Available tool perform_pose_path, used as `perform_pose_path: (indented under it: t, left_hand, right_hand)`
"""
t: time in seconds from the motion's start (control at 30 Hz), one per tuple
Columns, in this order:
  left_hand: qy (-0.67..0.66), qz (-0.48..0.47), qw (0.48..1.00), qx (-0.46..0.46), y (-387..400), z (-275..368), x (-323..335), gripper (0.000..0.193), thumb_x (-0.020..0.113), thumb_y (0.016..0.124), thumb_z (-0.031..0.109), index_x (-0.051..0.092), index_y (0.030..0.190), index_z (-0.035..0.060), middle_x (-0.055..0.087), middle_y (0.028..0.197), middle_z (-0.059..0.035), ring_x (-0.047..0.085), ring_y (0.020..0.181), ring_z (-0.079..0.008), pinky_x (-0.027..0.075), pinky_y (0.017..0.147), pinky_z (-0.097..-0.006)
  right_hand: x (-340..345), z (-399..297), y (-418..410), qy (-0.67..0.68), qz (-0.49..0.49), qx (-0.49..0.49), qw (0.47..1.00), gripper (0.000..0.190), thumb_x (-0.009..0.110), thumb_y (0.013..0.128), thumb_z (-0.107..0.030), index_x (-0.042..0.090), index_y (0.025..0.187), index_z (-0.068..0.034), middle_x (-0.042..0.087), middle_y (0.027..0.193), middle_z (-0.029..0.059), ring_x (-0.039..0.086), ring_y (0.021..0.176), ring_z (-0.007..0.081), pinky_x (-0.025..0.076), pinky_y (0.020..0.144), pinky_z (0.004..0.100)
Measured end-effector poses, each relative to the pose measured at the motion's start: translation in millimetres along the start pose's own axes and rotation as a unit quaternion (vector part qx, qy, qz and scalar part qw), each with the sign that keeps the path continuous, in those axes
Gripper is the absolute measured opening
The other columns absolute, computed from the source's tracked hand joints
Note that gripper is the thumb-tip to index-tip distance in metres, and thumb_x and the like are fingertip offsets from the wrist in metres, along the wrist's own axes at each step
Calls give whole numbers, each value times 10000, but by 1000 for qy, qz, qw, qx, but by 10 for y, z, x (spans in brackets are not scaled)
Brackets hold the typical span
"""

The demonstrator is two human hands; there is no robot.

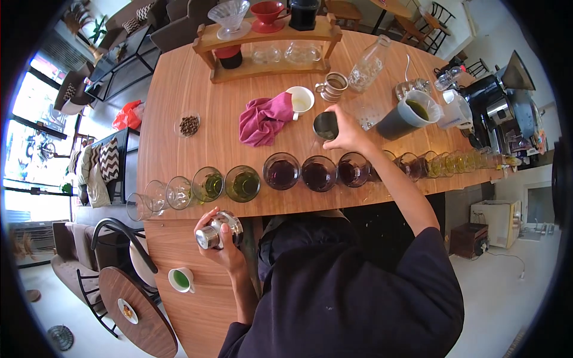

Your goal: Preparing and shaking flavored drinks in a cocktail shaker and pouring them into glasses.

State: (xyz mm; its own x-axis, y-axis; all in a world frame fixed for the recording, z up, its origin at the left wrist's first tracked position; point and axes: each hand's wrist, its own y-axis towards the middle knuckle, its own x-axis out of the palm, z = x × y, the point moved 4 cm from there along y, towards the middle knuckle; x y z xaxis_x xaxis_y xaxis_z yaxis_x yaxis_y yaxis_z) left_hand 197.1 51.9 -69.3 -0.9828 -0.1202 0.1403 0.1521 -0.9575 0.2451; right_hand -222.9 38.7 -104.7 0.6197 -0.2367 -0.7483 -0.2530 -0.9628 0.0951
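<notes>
My left hand [224, 241] is wrapped around the metal top of a cocktail shaker [215, 232], held at the table's near edge. My right hand [347, 132] grips a dark round cup or shaker tin [326, 125] by its side, above the wooden table. Along the near edge runs a long row of glasses: clear glasses [155, 195] at the left, green drinks [242, 184] beside them, dark purple drinks [281, 171] in the middle, and yellowish ones [452, 163] at the right. What the dark cup contains cannot be told.
A magenta cloth [265, 120] touches a white cup [301, 100]. A wooden dripper stand [268, 74], ribbed mug [332, 87], glass bottle [369, 65] and pitcher of dark green liquid [407, 116] stand beyond. Coffee beans [189, 125] lie left; a cup of green liquid [181, 280] stands lower left.
</notes>
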Motion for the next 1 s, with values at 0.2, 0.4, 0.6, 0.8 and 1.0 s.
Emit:
perform_pose_path:
  t: [0.2,0.4,0.6,0.8,1.0]
  left_hand:
    - [-17,0,1000,1,-222,93,377,395,717,880,129,576,1208,-41,662,1157,-190,655,1019,-262,574,900,-397]
    - [-12,24,1000,-8,-409,79,714,407,711,882,138,565,1223,-31,654,1164,-198,634,1072,-275,567,935,-425]
    - [-25,39,999,2,-472,173,1093,476,693,890,233,539,1254,-33,635,1183,-202,630,1128,-317,502,1010,-465]
    - [-34,-4,999,9,-441,164,1540,499,710,887,261,539,1257,-26,638,1189,-188,628,1138,-320,483,1028,-470]
    - [-32,-35,999,3,-401,98,1758,460,671,896,216,539,1268,-19,631,1205,-183,624,1161,-328,488,1052,-486]
  right_hand:
    - [5,122,27,16,-48,-1,999,898,956,562,-173,457,1301,-64,628,1194,190,618,1167,372,493,1003,432]
    - [-293,-136,-141,-4,66,-129,989,819,896,699,-194,472,1386,-56,627,1287,198,599,1257,374,469,1079,438]
    - [-1569,-217,-869,-7,350,-310,884,399,745,895,-196,608,1228,-26,598,1345,199,553,1301,394,438,1102,531]
    - [-2195,1271,-1155,148,511,77,843,357,539,1059,-334,632,1088,9,622,1222,165,583,1165,232,405,1066,361]
    - [-2127,2554,-1133,276,347,117,888,393,522,1062,-353,657,937,-6,622,896,31,557,888,102,422,807,258]
